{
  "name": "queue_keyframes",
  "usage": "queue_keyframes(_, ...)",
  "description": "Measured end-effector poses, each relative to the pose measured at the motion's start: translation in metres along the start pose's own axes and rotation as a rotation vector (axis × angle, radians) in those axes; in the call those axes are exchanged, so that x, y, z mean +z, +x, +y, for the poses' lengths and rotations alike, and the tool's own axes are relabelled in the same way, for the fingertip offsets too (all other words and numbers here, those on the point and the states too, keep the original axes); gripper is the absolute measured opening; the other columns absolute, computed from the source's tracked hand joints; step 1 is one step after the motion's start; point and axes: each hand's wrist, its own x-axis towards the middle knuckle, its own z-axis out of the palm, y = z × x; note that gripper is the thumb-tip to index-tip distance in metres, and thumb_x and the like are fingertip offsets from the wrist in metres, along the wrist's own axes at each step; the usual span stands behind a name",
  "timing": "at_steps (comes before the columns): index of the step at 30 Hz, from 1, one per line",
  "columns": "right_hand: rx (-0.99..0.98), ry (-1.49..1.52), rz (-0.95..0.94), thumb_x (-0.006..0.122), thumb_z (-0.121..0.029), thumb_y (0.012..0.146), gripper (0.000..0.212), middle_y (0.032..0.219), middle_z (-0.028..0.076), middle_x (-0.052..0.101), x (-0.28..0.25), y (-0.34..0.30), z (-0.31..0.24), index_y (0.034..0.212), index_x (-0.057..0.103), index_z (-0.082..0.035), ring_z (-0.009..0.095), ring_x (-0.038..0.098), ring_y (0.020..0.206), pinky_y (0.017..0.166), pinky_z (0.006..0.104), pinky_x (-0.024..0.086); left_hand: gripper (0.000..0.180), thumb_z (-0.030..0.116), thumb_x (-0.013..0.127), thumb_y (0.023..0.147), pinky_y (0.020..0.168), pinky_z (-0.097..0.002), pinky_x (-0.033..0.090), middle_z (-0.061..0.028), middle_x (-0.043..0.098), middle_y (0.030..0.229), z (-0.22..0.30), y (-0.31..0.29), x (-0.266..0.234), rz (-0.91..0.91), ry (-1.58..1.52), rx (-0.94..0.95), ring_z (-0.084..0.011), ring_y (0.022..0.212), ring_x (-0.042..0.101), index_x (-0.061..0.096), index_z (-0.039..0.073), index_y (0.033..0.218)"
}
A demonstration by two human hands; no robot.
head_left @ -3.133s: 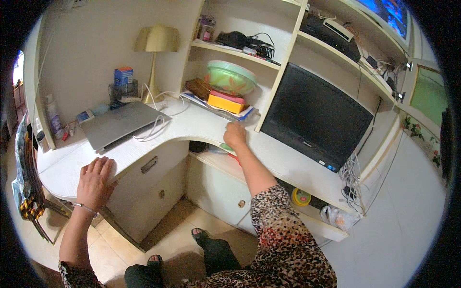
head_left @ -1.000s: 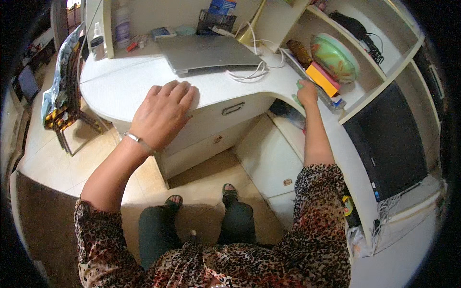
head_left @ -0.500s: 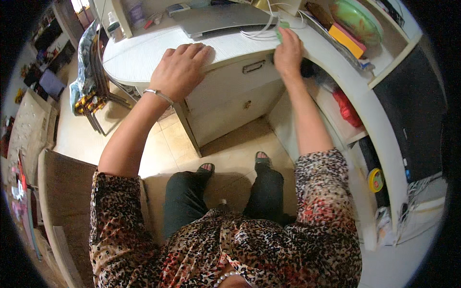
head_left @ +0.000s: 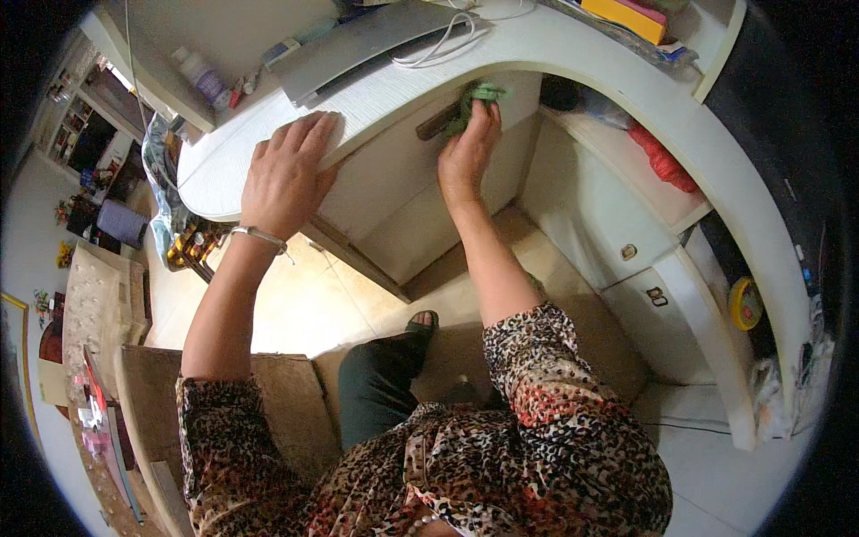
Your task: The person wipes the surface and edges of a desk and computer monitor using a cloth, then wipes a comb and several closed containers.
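My left hand (head_left: 288,174) rests with outstretched fingers on the front edge of the white curved desk (head_left: 219,174), a silver bracelet (head_left: 259,236) at its wrist. With my right hand (head_left: 470,154) I hold a bunched green cloth (head_left: 483,93). It is pressed against the upper drawer front (head_left: 385,161) under the desktop, next to a dark recessed drawer handle (head_left: 438,123). Part of the cloth is hidden behind my fingers.
A flat grey panel (head_left: 349,49) and a white cable (head_left: 438,49) lie on the desktop. The right shelf holds a red bag (head_left: 660,159) and a round yellow item (head_left: 744,302). A brown chair (head_left: 224,403) stands at lower left.
My right hand has brought the green cloth from the desktop down to the drawer front. My left hand stays on the desk edge. The view has turned and shifted.
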Motion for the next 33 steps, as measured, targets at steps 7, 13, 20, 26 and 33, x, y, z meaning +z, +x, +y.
queue_keyframes(7,0.338,-0.041,-0.060,0.044,-0.005,0.096,0.037,0.138,0.028,0.046,0.001,-0.017,0.063,0.133,0.045,0.002,0.047,0.047,0.122,0.105,0.0516,0.038,0.062,0.024,0.069,0.087,0.103,-0.0420,0.041,-0.0067,0.052,0.142,0.001,-0.002,0.000,-0.043,0.021,-0.040,-0.0281,0.127,0.050,0.046,0.017,0.144)
queue_keyframes(13,0.863,0.073,-0.004,0.035,-0.023,0.103,0.042,0.136,0.030,0.044,-0.022,0.044,0.122,0.129,0.044,0.009,0.043,0.047,0.123,0.103,0.0493,0.039,0.064,0.020,0.069,0.086,0.105,-0.0424,0.041,-0.0069,0.051,0.143,0.008,0.009,-0.002,-0.044,0.008,-0.004,-0.0286,0.128,0.050,0.044,0.017,0.145)
queue_keyframes(20,0.255,-0.209,-0.399,0.049,-0.006,0.092,0.049,0.137,0.038,0.037,-0.019,-0.020,0.026,0.137,0.034,0.008,0.054,0.044,0.124,0.101,0.0546,0.043,0.063,0.019,0.068,0.086,0.104,-0.0414,0.041,-0.0069,0.053,0.141,0.006,0.006,-0.001,-0.048,0.022,-0.033,-0.0283,0.127,0.051,0.045,0.017,0.145)
queue_keyframes(26,-0.038,-0.062,-0.193,0.058,0.006,0.085,0.058,0.126,0.034,0.042,-0.024,0.010,0.020,0.137,0.035,0.005,0.052,0.048,0.117,0.097,0.0535,0.046,0.062,0.019,0.068,0.087,0.104,-0.0417,0.041,-0.0071,0.053,0.141,0.008,0.006,0.000,-0.055,0.052,-0.042,-0.0287,0.126,0.051,0.046,0.016,0.144)
queue_keyframes(33,0.066,-0.103,-0.152,0.055,0.009,0.081,0.050,0.127,0.032,0.047,-0.023,0.069,0.064,0.130,0.043,0.008,0.052,0.046,0.118,0.102,0.0557,0.039,0.067,0.016,0.071,0.082,0.105,-0.0426,0.041,-0.0069,0.053,0.141,0.007,0.002,-0.002,-0.065,0.055,-0.036,-0.0303,0.127,0.050,0.046,0.015,0.144)
